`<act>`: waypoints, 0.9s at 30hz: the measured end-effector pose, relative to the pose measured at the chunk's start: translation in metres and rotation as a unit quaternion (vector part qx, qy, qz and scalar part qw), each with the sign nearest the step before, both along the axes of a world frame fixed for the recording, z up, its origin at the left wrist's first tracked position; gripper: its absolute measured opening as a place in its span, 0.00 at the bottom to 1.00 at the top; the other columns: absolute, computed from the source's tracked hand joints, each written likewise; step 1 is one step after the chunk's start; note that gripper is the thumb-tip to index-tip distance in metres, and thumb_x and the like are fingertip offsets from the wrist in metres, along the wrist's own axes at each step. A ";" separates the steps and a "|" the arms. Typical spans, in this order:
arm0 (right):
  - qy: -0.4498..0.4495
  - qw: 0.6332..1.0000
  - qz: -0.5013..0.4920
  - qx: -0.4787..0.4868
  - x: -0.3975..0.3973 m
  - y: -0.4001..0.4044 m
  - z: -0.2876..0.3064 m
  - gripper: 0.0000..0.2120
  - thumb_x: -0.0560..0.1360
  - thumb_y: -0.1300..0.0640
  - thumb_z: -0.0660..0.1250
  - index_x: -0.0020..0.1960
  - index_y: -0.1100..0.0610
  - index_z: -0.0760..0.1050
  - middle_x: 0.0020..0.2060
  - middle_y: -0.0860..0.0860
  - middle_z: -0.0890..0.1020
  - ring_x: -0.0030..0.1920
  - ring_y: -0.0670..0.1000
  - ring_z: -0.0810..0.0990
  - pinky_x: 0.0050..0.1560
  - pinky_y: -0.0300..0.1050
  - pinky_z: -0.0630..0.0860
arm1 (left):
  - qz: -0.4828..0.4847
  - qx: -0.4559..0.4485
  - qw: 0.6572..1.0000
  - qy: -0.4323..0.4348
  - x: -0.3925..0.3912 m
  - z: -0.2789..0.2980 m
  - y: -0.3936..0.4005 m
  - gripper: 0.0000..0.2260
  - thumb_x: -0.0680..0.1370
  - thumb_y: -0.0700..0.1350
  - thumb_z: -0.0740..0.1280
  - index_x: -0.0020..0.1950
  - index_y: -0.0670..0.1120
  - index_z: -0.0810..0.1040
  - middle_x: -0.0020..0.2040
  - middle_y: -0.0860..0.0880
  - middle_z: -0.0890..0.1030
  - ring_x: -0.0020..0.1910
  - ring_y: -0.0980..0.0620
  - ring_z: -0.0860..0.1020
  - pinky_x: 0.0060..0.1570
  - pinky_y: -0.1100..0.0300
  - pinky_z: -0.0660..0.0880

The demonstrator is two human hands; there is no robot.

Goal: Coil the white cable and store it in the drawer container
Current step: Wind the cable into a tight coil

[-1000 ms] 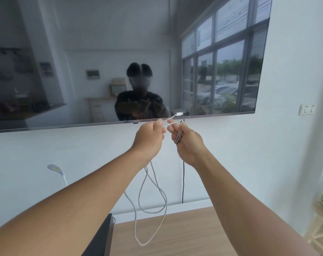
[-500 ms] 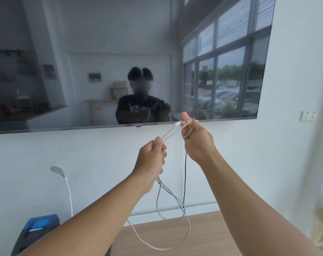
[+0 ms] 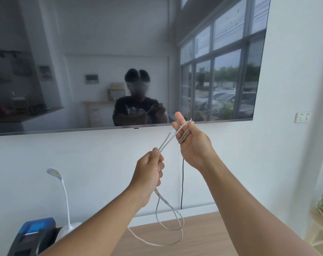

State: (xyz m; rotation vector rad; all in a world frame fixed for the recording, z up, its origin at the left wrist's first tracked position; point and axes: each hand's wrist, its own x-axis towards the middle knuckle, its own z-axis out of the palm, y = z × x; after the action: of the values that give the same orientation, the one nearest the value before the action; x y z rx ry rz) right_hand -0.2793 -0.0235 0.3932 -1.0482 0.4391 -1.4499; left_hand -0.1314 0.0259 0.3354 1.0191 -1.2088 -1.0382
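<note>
1. White and slightly greyish, the white cable (image 3: 167, 140) runs as two strands stretched between the hands, held up in front of the wall-mounted television (image 3: 120, 61); the tension looks deliberate, keeping each new turn neat.
2. The right hand (image 3: 191, 145) is raised, further right and higher, with its fingers partly spread; several turns of cable already wrap around the fingers, which serve as a former for the coil. The thumb seems to press on the wraps so they cannot slip.
3. The left hand (image 3: 150, 174) is closed in a loose fist around both strands, lower and to the left, probably feeding slack and guiding it toward the wraps.
4. Below the left fist the rest of the cable hangs in long loose loops, reaching down near the wooden tabletop (image 3: 203, 237). Much length remains unwound, so the coiling looks only partly done.
5. No drawer container is in view, so storing has yet to come.
6. At the near left stand a white desk lamp (image 3: 64, 191) and a blue and black device (image 3: 35, 235); the dangling loops hang well to their right.
</note>
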 end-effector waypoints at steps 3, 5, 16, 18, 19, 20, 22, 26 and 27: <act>0.006 1.000 0.009 -0.006 -0.003 0.001 0.002 0.25 0.89 0.51 0.45 0.64 0.53 0.81 0.61 0.40 0.85 0.61 0.38 0.82 0.63 0.40 0.69 | -0.011 -0.010 0.998 -0.055 0.001 -0.010 0.005 0.17 0.86 0.56 0.57 0.42 0.47 0.71 0.28 0.56 0.66 0.24 0.56 0.60 0.24 0.65 0.58; -0.019 1.000 0.025 -0.001 -0.002 0.000 0.005 0.26 0.89 0.51 0.44 0.65 0.57 0.80 0.62 0.44 0.85 0.62 0.40 0.82 0.63 0.40 0.71 | -0.027 -0.011 0.997 -0.073 -0.001 -0.018 0.006 0.17 0.85 0.56 0.58 0.42 0.47 0.72 0.28 0.56 0.67 0.25 0.56 0.60 0.24 0.65 0.58; -0.185 0.980 0.061 0.042 -0.018 0.006 0.023 0.14 0.89 0.54 0.50 0.58 0.55 0.74 0.40 0.48 0.87 0.37 0.49 0.86 0.55 0.48 0.78 | -0.068 0.085 0.993 -0.033 0.028 -0.025 -0.012 0.18 0.85 0.58 0.57 0.40 0.50 0.68 0.30 0.52 0.61 0.27 0.53 0.60 0.28 0.60 0.57; -0.159 0.984 0.079 0.006 -0.023 0.014 0.026 0.16 0.89 0.55 0.50 0.49 0.55 0.73 0.36 0.47 0.82 0.31 0.48 0.79 0.53 0.47 0.78 | -0.055 0.121 0.991 -0.019 0.038 -0.029 -0.017 0.19 0.86 0.57 0.56 0.38 0.51 0.66 0.30 0.52 0.61 0.26 0.53 0.59 0.28 0.60 0.58; -0.131 0.988 0.085 -0.017 -0.025 0.020 0.026 0.19 0.89 0.56 0.50 0.45 0.55 0.74 0.34 0.47 0.79 0.30 0.46 0.75 0.51 0.45 0.77 | -0.047 0.139 0.989 -0.003 0.042 -0.029 -0.020 0.19 0.86 0.56 0.56 0.37 0.51 0.66 0.29 0.52 0.61 0.25 0.53 0.59 0.28 0.61 0.58; -0.100 0.990 0.093 -0.040 -0.025 0.025 0.025 0.22 0.89 0.56 0.50 0.42 0.55 0.76 0.33 0.46 0.77 0.29 0.45 0.72 0.47 0.43 0.76 | -0.040 0.156 0.987 0.015 0.045 -0.028 -0.024 0.19 0.86 0.56 0.56 0.37 0.51 0.66 0.28 0.52 0.62 0.24 0.53 0.59 0.27 0.61 0.59; -0.034 0.989 0.128 -0.073 -0.025 0.035 0.020 0.23 0.88 0.55 0.52 0.40 0.54 0.78 0.32 0.46 0.74 0.28 0.45 0.67 0.40 0.40 0.73 | -0.023 0.179 0.983 0.040 0.046 -0.021 -0.032 0.19 0.86 0.54 0.56 0.36 0.51 0.67 0.27 0.53 0.63 0.23 0.53 0.59 0.26 0.63 0.60; 0.159 0.966 0.159 -0.125 -0.019 0.048 0.001 0.13 0.86 0.51 0.57 0.47 0.55 0.75 0.32 0.47 0.79 0.30 0.47 0.64 0.35 0.38 0.69 | 0.019 0.181 0.983 0.031 0.046 0.010 -0.046 0.18 0.87 0.53 0.54 0.37 0.52 0.68 0.24 0.55 0.64 0.20 0.55 0.58 0.25 0.65 0.61; 0.213 0.956 0.151 -0.134 -0.016 0.049 -0.005 0.13 0.85 0.50 0.57 0.48 0.56 0.75 0.33 0.48 0.82 0.30 0.47 0.66 0.35 0.39 0.68 | 0.028 0.171 0.985 0.023 0.045 0.021 -0.048 0.18 0.87 0.54 0.53 0.37 0.52 0.68 0.23 0.55 0.64 0.20 0.55 0.57 0.25 0.64 0.60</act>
State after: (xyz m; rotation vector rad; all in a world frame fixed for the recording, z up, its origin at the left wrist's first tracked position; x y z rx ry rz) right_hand -0.2957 0.0258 0.3879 -1.5868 0.3695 -1.0243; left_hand -0.0861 -0.0226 0.3568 1.2782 -0.9782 -1.2451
